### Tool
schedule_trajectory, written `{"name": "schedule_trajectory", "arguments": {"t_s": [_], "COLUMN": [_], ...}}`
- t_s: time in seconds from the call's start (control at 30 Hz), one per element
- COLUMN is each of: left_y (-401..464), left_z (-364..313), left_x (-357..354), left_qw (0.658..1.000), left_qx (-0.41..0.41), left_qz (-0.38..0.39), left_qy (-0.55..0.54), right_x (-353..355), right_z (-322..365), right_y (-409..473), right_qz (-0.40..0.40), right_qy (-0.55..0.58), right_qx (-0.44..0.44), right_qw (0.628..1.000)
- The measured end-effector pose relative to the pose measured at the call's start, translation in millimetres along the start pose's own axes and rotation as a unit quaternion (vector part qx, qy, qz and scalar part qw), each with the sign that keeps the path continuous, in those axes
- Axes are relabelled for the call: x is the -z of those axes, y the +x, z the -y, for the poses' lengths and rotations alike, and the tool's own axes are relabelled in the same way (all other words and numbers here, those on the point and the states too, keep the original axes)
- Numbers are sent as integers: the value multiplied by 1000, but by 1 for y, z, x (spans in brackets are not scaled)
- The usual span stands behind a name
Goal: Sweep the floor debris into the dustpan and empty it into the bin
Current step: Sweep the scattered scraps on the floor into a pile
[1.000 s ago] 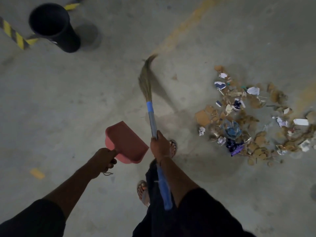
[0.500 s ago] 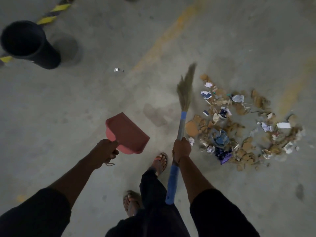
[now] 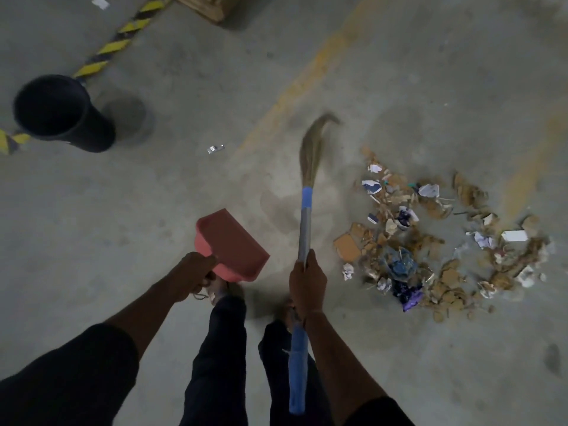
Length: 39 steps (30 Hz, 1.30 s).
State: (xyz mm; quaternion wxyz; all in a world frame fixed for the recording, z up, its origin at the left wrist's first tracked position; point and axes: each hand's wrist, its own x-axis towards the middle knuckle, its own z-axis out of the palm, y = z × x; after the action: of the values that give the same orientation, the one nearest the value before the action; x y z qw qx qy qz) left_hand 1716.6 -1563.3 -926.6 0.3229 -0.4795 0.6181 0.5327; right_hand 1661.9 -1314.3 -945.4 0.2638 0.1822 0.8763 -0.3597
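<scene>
Concrete floor (image 3: 184,195), grey, stained. Black-and-yellow hazard tape (image 3: 123,41) runs diagonally from the top edge toward the left edge. Faded yellow painted line (image 3: 307,81) slants across the middle; a second faint one (image 3: 528,167) toward the right edge. Wooden pallet or crate corner (image 3: 209,4) at the top edge. White paper scrap (image 3: 100,2) near the top left corner. Dark stain (image 3: 553,358) near the right edge, low.

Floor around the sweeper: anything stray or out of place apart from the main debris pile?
Yes. One small shiny scrap lies alone on the bare concrete, well left of the debris pile, between it and the black bin. It still needs gathering.
</scene>
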Motion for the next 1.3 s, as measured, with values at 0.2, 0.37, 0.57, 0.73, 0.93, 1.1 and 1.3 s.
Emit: {"name": "schedule_trajectory", "arguments": {"t_s": [0.2,0.37,0.57,0.73,0.93,1.1,1.3], "left_y": [6,10,18,25,35,45,57], "left_z": [-5,-9,-15,-20,-39,-52,-74], "left_x": [34,66,97,111,119,122,116], "left_qw": [1000,999,999,999,999,999,997], "left_qx": [20,32,34,36,32,10,15], "left_qz": [7,-8,-17,-6,2,28,40], "left_qy": [7,12,4,0,19,29,58], "right_x": [-41,-94,-144,-137,-141,-110,-110], "right_z": [43,82,86,74,45,86,99], "right_y": [-9,0,15,5,22,-3,22], "right_qz": [83,169,174,56,-119,-139,-71], "right_qy": [-46,-66,5,198,236,204,128], "right_qx": [94,101,-32,-168,-195,-142,-100], "right_qw": [991,978,984,964,944,959,984]}}
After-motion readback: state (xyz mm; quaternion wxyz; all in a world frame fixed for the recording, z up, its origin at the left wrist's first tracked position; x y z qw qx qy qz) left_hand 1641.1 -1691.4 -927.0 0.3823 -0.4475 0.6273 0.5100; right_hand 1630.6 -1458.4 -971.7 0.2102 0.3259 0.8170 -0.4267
